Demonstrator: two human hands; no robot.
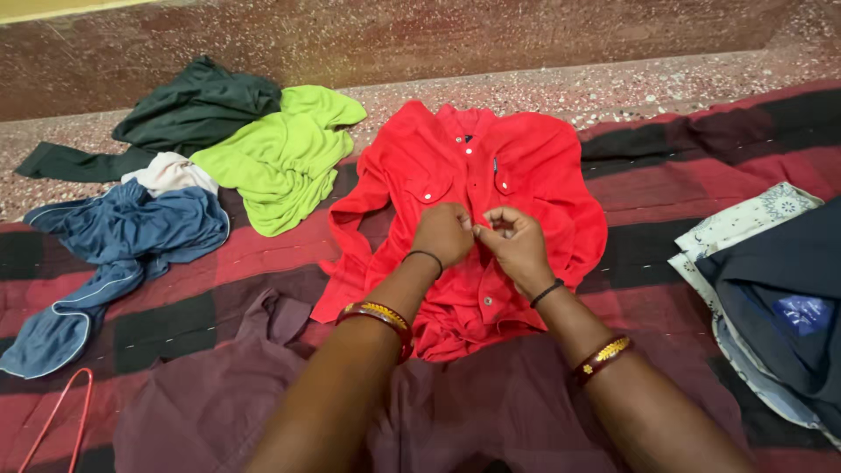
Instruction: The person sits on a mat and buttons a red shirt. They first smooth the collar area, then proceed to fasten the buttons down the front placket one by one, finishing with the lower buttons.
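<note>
A: What was seen from the head camera at the hands?

B: A red shirt (473,193) was laid flat, front up, on a red and black checked blanket (666,193). Its button strip was pinched near the middle of the chest by both hands. The left hand (442,235) was curled shut on the cloth, knuckles up. The fingers of the right hand (517,241) were bent in narrowly, thumb and forefinger closed on the same strip, touching the left hand.

A: And what was noted around it?

B: A green shirt (285,158), a dark green garment (193,109) and a blue garment (123,236) were heaped to the left. A maroon cloth (219,394) was spread under the forearms. Folded dark and patterned clothes (771,280) were stacked at the right, and a red hanger (57,420) was lying at the lower left.
</note>
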